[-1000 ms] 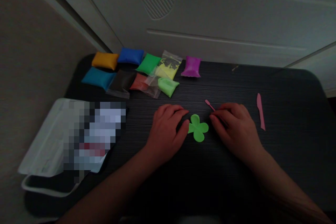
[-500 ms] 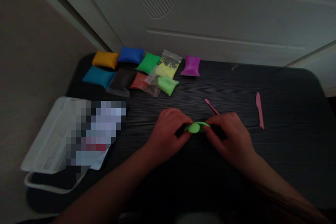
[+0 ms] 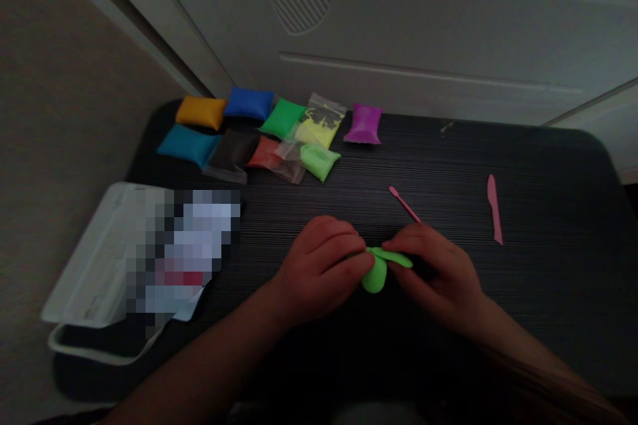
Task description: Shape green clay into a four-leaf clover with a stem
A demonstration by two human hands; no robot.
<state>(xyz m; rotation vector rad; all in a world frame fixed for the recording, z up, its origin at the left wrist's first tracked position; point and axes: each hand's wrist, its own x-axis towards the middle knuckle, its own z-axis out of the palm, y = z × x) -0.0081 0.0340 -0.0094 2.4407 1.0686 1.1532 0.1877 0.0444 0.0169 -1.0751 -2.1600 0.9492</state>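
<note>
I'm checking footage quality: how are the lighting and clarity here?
Head view: dim overall, the black table darkest near the person's body; head view: mosaic blocks hide much of the phone; head view: the green shape held by left hand and right hand looks vivid.

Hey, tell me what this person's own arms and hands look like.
The left hand and right hand wear no gloves, and I see no rings. Both forearms are bare where they show clearly: no watch or bracelet. Dim light hides finer marks.
</note>
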